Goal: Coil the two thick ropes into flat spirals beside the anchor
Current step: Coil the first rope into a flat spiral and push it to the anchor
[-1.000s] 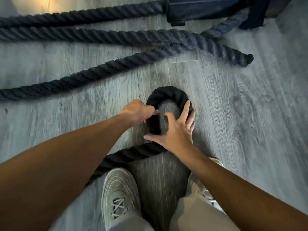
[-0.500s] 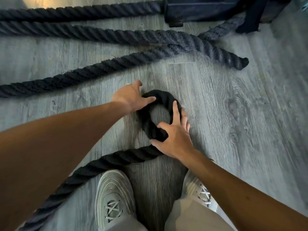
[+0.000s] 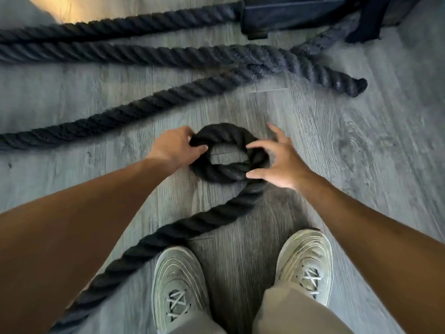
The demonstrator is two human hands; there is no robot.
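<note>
Mid-frame, the left hand pinches the rope ring; the right hand rests splayed on it. Other rope lengths cross upper frame; shoes below.

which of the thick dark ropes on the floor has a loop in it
The thick dark rope nearest the feet: both hands hold its end in a closed ring. The others lie uncoiled beyond it.

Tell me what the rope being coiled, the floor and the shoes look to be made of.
Rope: dark twisted fibre, matte and slightly fuzzy; natural or synthetic is unclear. Floor: grey wood-look planks with printed-looking grain and seams, likely laminate or vinyl. Shoes: pale grey mesh-like fabric with laces.
</note>
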